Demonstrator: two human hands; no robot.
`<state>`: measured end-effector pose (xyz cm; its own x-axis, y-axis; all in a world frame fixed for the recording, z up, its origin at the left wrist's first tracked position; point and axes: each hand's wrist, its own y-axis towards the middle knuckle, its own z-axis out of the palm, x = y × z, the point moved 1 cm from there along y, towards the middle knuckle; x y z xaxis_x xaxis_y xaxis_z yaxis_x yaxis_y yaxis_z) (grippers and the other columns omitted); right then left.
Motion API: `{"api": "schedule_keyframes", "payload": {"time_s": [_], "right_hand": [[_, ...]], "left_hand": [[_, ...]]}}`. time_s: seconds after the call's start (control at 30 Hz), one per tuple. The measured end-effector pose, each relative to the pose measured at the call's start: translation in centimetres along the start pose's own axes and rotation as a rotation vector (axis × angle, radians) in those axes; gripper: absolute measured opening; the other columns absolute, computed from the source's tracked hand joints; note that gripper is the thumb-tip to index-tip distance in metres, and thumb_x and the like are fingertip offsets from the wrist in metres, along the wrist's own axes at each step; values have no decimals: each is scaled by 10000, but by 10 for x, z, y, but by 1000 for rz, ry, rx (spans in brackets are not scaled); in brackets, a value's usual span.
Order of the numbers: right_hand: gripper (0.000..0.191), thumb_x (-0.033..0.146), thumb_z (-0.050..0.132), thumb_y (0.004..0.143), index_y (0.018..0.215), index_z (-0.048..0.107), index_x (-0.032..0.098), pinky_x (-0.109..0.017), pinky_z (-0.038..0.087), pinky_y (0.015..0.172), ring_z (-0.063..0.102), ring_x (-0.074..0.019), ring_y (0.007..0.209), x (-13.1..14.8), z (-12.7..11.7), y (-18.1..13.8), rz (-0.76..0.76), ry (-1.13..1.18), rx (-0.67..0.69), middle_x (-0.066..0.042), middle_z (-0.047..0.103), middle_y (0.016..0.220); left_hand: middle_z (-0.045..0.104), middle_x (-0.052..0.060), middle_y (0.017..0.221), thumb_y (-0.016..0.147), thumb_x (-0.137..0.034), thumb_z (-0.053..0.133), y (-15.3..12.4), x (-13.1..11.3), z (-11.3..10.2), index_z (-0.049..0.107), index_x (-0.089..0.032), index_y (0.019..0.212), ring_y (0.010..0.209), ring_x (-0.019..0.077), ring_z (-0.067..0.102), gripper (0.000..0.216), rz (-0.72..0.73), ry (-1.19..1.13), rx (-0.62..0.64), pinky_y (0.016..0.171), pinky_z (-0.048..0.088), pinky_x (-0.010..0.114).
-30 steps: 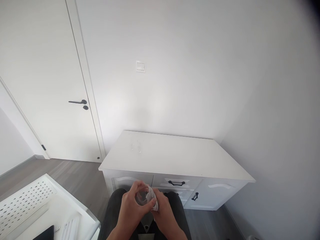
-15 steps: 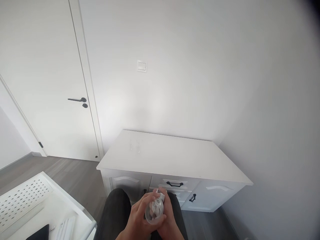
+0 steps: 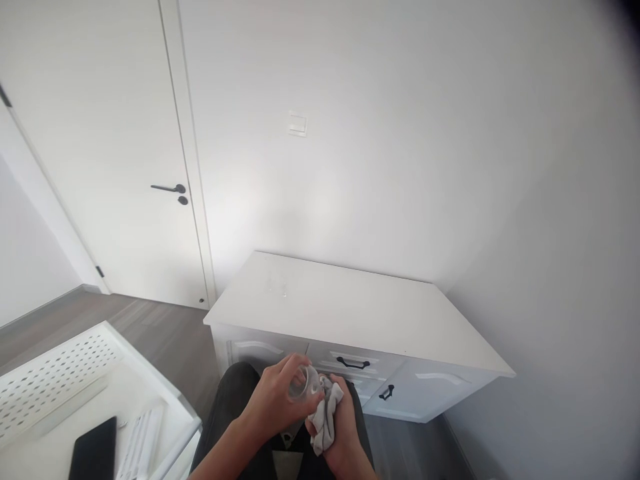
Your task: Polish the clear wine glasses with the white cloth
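My left hand [image 3: 274, 398] is closed around a small clear glass [image 3: 304, 387], tilted over my lap with its wide round end showing. Beside it, my right hand [image 3: 345, 430] grips a crumpled light grey cloth [image 3: 325, 419], whose folds hang out over the palm. The glass and the cloth are close together; whether they touch I cannot tell. Two faint clear objects, perhaps glassware [image 3: 284, 291], stand at the left of the white cabinet's top [image 3: 360, 307].
Black handles [image 3: 353, 363] stick out from the cabinet front, just beyond my knees [image 3: 235, 393]. At lower left, a white table [image 3: 183, 420] with a perforated panel [image 3: 55, 373] carries a black phone-like slab [image 3: 94, 448] and white strips [image 3: 143, 440]. A door [image 3: 100, 160] stands shut behind.
The cloth was bunched inside the glass between both hands; now it is out, in my right hand. My left hand has moved slightly left with the glass. The view has shifted a little.
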<state>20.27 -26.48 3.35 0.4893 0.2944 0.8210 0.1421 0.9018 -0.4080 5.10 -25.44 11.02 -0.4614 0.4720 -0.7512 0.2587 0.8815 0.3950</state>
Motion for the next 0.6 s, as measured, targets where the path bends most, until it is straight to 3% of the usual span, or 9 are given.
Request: {"api": "schedule_keyframes", "payload": {"time_s": [0.07,0.1,0.2,0.27,0.33,0.4,0.47,0.53,0.6], "right_hand": [[473,647,530,885,703,601,216,-308,433,456,552,-196,472,-8,-2,10,52,-33,27,-23,591,573],[480,661,560,873,718,617,210,-309,454,483,595,-207,523,-11,-6,16,-15,-68,-26,-34,630,619],[522,707,577,880,756,641,204,-296,480,597,623,-206,641,-13,-24,33,-378,-301,-278,-28,658,681],[514,683,558,916,795,666,195,-296,476,648,607,-204,671,-9,-36,37,-556,-479,-346,-32,657,694],[412,565,557,963,952,713,184,-309,492,722,635,-220,765,-4,-43,33,-675,-622,-261,-63,700,815],[288,383,539,984,1122,718,204,-324,504,803,664,-231,890,-1,-43,22,-766,-793,-62,-92,710,1011],[292,256,515,955,1170,711,229,-323,507,816,674,-229,945,-3,-37,12,-802,-962,103,-101,677,1135],[310,210,527,916,1176,695,225,-323,506,797,682,-239,964,-8,-30,7,-774,-1050,138,-101,675,1155],[275,190,553,878,1115,691,206,-323,493,759,691,-252,916,-14,-25,9,-693,-1065,117,-91,717,1043]], "left_hand": [[734,23,892,806,-360,751,-1,5,2,653,-251,1104,726,179,700,332,41,100,-4,684,560,271],[738,32,922,825,-368,737,-2,7,6,652,-249,1119,738,180,706,328,53,135,-1,681,557,268],[751,68,1054,877,-365,689,-5,16,20,647,-240,1171,821,204,739,322,71,244,10,682,555,272],[751,82,1091,901,-369,663,-5,24,28,647,-231,1193,843,222,749,324,42,326,-4,672,549,282],[749,82,1098,913,-369,647,-4,32,32,649,-232,1207,848,236,752,325,-7,389,-15,657,540,285],[746,77,1115,915,-352,643,-1,38,32,651,-241,1220,866,247,753,325,-51,426,-18,656,533,286],[741,76,1136,913,-332,644,3,40,32,652,-247,1232,886,254,752,331,-90,433,-9,669,533,291],[738,72,1144,904,-321,654,7,38,34,652,-254,1240,882,249,750,343,-104,406,32,685,538,295],[735,67,1154,880,-291,676,9,32,40,656,-264,1243,880,244,750,365,-73,360,98,702,545,298]]}}
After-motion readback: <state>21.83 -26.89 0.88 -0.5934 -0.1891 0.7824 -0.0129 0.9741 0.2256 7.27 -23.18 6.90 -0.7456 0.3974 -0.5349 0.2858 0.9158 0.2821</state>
